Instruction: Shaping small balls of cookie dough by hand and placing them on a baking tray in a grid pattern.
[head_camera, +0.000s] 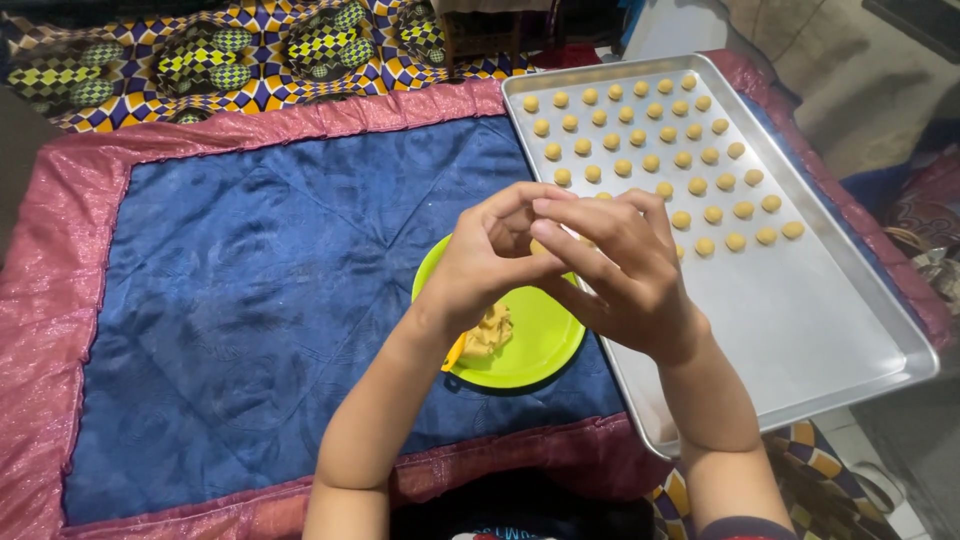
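Both hands, left (490, 262) and right (622, 268), pinched a dough bit (538, 246) you shaped; balls (665, 135) filled half the tray (800, 330), dough (488, 332) remained on the plate (540, 345).

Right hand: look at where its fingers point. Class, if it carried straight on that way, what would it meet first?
The right hand points left, so it would meet the left hand at once; their fingertips already seem to touch around a small dough piece.

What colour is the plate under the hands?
Bright lime green plate, holding a lump of yellowish dough; it shows clearly in the head view.
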